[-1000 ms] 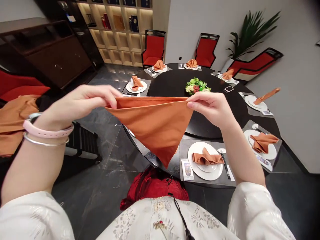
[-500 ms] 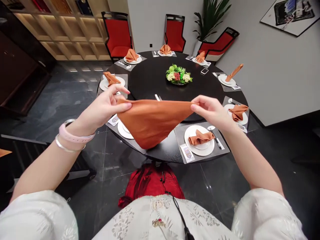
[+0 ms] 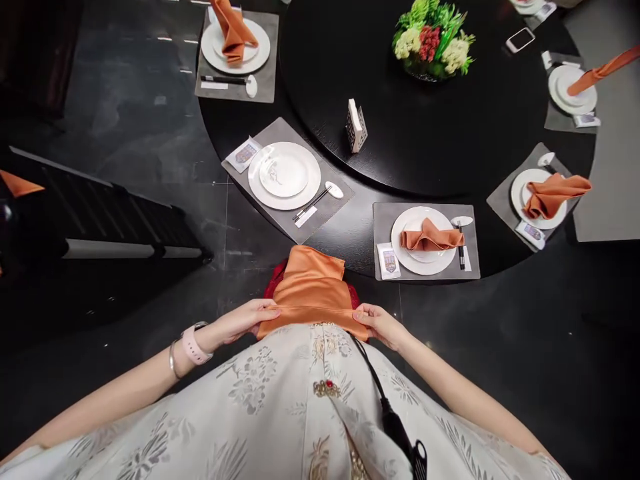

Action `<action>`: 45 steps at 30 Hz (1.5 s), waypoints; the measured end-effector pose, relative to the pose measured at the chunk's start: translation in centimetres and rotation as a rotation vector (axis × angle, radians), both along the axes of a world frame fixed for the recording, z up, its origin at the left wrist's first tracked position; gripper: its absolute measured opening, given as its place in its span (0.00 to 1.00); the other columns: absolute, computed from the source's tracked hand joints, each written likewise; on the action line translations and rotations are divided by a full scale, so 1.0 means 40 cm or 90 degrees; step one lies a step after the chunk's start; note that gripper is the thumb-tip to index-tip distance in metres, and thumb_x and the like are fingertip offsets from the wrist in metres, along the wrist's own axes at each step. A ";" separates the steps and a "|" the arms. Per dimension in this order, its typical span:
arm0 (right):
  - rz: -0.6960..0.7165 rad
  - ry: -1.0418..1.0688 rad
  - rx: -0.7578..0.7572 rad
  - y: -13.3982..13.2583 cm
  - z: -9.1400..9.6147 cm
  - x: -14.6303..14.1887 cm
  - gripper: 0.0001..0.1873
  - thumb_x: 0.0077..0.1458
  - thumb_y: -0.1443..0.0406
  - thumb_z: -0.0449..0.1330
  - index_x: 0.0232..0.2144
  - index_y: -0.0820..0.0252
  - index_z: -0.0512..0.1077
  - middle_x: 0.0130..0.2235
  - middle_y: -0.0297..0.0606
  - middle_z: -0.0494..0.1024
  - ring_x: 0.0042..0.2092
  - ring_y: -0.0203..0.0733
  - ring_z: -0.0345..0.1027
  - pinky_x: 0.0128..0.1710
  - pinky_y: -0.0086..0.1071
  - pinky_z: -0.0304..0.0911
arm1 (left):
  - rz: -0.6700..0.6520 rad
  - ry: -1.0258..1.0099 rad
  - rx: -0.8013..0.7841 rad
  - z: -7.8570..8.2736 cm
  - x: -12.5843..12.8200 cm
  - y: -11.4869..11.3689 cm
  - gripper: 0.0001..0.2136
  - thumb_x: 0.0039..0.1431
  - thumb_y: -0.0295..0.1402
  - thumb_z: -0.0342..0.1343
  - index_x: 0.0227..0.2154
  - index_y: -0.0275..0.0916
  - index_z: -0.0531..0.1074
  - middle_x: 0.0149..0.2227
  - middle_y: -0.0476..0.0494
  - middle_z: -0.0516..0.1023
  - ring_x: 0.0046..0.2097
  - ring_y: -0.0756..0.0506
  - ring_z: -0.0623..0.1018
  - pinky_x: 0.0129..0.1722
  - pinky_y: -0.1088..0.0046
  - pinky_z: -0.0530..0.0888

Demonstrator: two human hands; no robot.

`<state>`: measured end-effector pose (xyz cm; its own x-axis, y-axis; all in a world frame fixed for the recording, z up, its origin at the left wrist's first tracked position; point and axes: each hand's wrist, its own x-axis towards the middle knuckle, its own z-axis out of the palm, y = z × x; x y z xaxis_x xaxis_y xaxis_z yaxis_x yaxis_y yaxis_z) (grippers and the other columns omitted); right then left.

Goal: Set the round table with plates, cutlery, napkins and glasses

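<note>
An orange cloth napkin (image 3: pixel 311 287) hangs in front of my waist, stretched between both hands. My left hand (image 3: pixel 246 319) pinches its left corner, with a pink watch and a bangle on that wrist. My right hand (image 3: pixel 379 324) pinches the right corner. The napkin's lower part drapes down over my red skirt, close to the edge of the round black table (image 3: pixel 360 230). Just beyond it lies a grey placemat with a bare white plate (image 3: pixel 284 175) and chopsticks (image 3: pixel 311 204).
To the right a plate carries a folded orange napkin (image 3: pixel 431 237); more set places ring the table. A flower centrepiece (image 3: pixel 431 43), a small card holder (image 3: pixel 355 125) and a phone (image 3: pixel 520 39) sit on the dark turntable. A black rack (image 3: pixel 107 220) stands at left on the dark floor.
My hands have dropped from chest height over the table to my waist, carrying the napkin with them. My view has tilted down, and the bare plate once hidden behind the napkin now shows.
</note>
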<state>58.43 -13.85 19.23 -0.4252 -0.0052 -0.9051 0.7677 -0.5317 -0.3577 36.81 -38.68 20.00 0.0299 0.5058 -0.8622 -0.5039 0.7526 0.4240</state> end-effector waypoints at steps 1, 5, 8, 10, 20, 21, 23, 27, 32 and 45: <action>0.034 -0.035 0.014 -0.002 -0.014 0.010 0.28 0.32 0.51 0.71 0.26 0.59 0.61 0.24 0.28 0.68 0.24 0.30 0.61 0.22 0.25 0.59 | -0.018 0.016 -0.023 -0.013 0.007 -0.005 0.21 0.46 0.50 0.61 0.31 0.39 0.62 0.22 0.55 0.64 0.21 0.53 0.64 0.19 0.78 0.57; 0.082 -0.103 0.035 -0.004 -0.051 0.043 0.26 0.32 0.55 0.73 0.24 0.61 0.63 0.21 0.28 0.68 0.21 0.28 0.59 0.18 0.23 0.55 | 0.007 0.109 -0.060 -0.031 0.014 -0.009 0.25 0.41 0.46 0.66 0.37 0.42 0.59 0.25 0.57 0.66 0.20 0.54 0.66 0.17 0.79 0.60; -0.076 -0.047 -0.080 0.001 -0.055 0.042 0.23 0.30 0.63 0.74 0.24 0.62 0.64 0.28 0.34 0.74 0.30 0.33 0.70 0.31 0.25 0.66 | 0.104 0.010 -0.085 -0.022 0.006 -0.004 0.32 0.39 0.37 0.69 0.46 0.44 0.58 0.35 0.51 0.71 0.31 0.51 0.75 0.26 0.78 0.71; -0.179 -0.010 -0.126 0.010 -0.048 0.028 0.23 0.29 0.67 0.73 0.26 0.61 0.65 0.34 0.36 0.76 0.37 0.37 0.73 0.40 0.28 0.68 | 0.173 -0.077 -0.097 -0.017 -0.006 -0.002 0.36 0.38 0.32 0.70 0.50 0.43 0.58 0.39 0.47 0.73 0.39 0.49 0.77 0.37 0.76 0.74; 0.223 0.387 0.562 0.087 -0.011 -0.010 0.18 0.51 0.68 0.57 0.46 0.55 0.70 0.40 0.40 0.71 0.45 0.44 0.67 0.48 0.40 0.64 | -0.032 0.450 0.250 -0.005 -0.077 0.039 0.16 0.54 0.33 0.57 0.47 0.41 0.72 0.35 0.46 0.73 0.37 0.48 0.73 0.40 0.70 0.71; 0.252 0.392 0.647 0.091 -0.008 -0.009 0.17 0.52 0.68 0.56 0.46 0.55 0.71 0.40 0.41 0.70 0.45 0.45 0.66 0.48 0.42 0.63 | -0.061 0.562 0.279 -0.002 -0.079 0.044 0.12 0.56 0.32 0.54 0.43 0.40 0.74 0.35 0.45 0.73 0.37 0.48 0.72 0.40 0.70 0.70; 0.264 0.384 0.737 0.099 -0.001 -0.012 0.13 0.52 0.68 0.56 0.41 0.56 0.72 0.41 0.43 0.70 0.46 0.47 0.65 0.50 0.45 0.61 | -0.084 0.702 0.311 0.003 -0.084 0.052 0.08 0.58 0.31 0.51 0.36 0.39 0.75 0.36 0.44 0.72 0.38 0.47 0.71 0.40 0.70 0.69; 0.201 0.358 0.510 0.112 0.002 -0.026 0.06 0.50 0.62 0.61 0.30 0.59 0.70 0.44 0.42 0.72 0.48 0.47 0.65 0.50 0.43 0.61 | -0.086 0.566 0.314 -0.002 -0.097 0.061 0.07 0.57 0.37 0.55 0.29 0.38 0.70 0.39 0.43 0.70 0.41 0.46 0.70 0.38 0.72 0.68; 0.010 0.140 0.004 0.085 -0.052 -0.008 0.17 0.44 0.57 0.67 0.31 0.61 0.67 0.32 0.35 0.74 0.33 0.35 0.70 0.35 0.30 0.67 | -0.021 0.141 0.157 -0.070 -0.073 0.044 0.17 0.50 0.46 0.59 0.28 0.37 0.62 0.26 0.53 0.65 0.27 0.52 0.66 0.25 0.78 0.62; -0.118 0.080 -0.012 0.058 -0.118 0.014 0.23 0.33 0.69 0.67 0.37 0.61 0.68 0.31 0.33 0.74 0.34 0.38 0.71 0.41 0.35 0.68 | 0.108 -0.033 0.062 -0.103 -0.045 0.051 0.34 0.42 0.32 0.66 0.53 0.42 0.58 0.39 0.47 0.72 0.41 0.48 0.76 0.42 0.70 0.72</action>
<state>58.98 -11.53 14.51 -0.5307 0.0663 -0.8450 0.6063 -0.6669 -0.4331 34.99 -36.64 15.86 -0.0201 0.5887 -0.8081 -0.6428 0.6115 0.4614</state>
